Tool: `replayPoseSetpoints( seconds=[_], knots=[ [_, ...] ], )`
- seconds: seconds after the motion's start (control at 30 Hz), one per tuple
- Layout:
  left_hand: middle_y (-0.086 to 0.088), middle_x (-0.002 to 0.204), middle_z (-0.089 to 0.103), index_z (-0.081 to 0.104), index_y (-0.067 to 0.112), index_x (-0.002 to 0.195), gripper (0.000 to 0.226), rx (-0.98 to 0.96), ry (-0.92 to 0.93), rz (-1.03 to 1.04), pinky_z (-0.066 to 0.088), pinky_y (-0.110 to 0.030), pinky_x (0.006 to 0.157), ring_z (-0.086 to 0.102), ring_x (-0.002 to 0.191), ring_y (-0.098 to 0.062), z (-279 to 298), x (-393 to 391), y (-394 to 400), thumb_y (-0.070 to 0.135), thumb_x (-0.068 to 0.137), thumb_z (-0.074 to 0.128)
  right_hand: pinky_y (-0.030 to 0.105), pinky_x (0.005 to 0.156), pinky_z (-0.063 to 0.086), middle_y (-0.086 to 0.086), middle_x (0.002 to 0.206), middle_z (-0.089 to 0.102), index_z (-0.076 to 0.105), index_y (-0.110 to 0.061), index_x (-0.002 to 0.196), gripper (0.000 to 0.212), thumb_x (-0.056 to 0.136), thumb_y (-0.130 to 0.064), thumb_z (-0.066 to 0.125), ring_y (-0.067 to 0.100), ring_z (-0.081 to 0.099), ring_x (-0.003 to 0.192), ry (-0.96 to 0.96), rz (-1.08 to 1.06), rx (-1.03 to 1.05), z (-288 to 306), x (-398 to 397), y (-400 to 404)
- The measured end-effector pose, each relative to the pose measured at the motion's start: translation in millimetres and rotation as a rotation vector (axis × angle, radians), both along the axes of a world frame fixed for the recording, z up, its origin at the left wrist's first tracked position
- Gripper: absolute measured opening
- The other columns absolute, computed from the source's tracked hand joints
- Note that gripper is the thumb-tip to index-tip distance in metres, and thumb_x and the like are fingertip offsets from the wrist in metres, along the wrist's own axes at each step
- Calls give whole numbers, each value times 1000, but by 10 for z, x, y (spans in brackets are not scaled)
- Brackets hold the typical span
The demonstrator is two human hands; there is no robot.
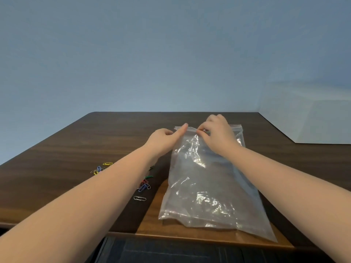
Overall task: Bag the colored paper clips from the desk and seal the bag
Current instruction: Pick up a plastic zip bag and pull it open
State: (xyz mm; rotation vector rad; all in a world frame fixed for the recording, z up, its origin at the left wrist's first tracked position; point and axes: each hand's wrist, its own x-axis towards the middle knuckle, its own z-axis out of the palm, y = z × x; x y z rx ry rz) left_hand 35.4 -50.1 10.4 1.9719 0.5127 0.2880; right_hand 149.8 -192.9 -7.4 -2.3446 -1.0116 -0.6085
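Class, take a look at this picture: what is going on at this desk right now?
A person has both hands at the zip end of a clear plastic bag lying flat on the desk. The left hand and right hand pinch its top edge, apparently working at the opening. The colored paper clips lie loose on the desk to the left of the bag; none are visibly inside it.

Both forearms are bare, no sleeves; the left hand (161, 138) and right hand (216, 131) are ringless (no watch either).
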Motion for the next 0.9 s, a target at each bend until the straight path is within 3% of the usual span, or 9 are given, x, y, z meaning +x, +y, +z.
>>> replayPoseSetpoints(
  seconds=[0.03,0.07,0.17,0.27,0.33,0.43,0.57,0.7,0.9],
  knots=[
    [-17,70,61,70,6,80,67,-78,-22,-7,50,-34,74,61,71,-33,40,-36,-13,70,62,65,30,84,37,3,95,57,76,-14,93,18,89,-27,62,25,46,103,3,36,30,65,-69,24],
    [-10,66,58,69,10,74,52,-127,-58,-13,47,-31,67,46,66,-16,70,-72,-12,60,64,70,31,88,36,2,98,58,76,-16,90,17,87,-28,65,25,45,105,1,63,56,129,-139,48],
    [-11,78,59,69,9,84,12,-183,-151,-2,45,-22,50,54,58,-19,203,-258,11,20,86,64,40,100,34,-3,115,62,71,-26,100,23,82,-40,67,23,44,118,36,37,38,364,-362,125],
    [-7,73,70,64,2,94,11,-307,-182,-108,50,-21,44,68,66,-14,380,-606,96,9,92,56,39,104,37,-8,116,61,48,-28,133,56,85,-56,55,17,54,114,390,106,54,686,-618,126],
    [0,61,71,57,-12,108,23,-326,-187,-157,54,-24,55,72,92,-19,465,-883,184,4,93,51,34,95,43,-8,97,61,56,-21,127,49,92,-55,44,13,58,92,628,202,57,860,-786,90],
    [-1,74,75,60,-10,101,18,-242,-208,-159,56,-27,63,75,78,-16,511,-1299,291,4,93,53,33,68,42,1,73,57,70,-13,93,30,93,-39,55,18,50,67,777,320,-73,964,-1028,46],
    [-1,63,65,58,10,72,19,-133,-175,-115,50,-24,55,65,60,-15,482,-1788,418,10,91,58,22,52,50,1,59,62,69,-6,83,14,90,-11,60,11,56,51,1154,522,-8,908,-1441,120],
    [-3,59,60,59,12,68,20,-45,-62,-114,36,-20,45,50,44,-8,371,-2232,632,14,88,63,22,54,51,2,65,60,71,-10,75,14,86,-10,62,8,57,53,1391,670,-109,719,-1855,235],
    [-5,71,61,62,15,77,22,112,152,-21,38,-27,55,49,58,-16,61,-2737,854,31,71,76,11,45,43,1,60,62,72,-11,66,21,85,-3,66,5,55,52,1401,640,-254,260,-2441,586]
  ],
)
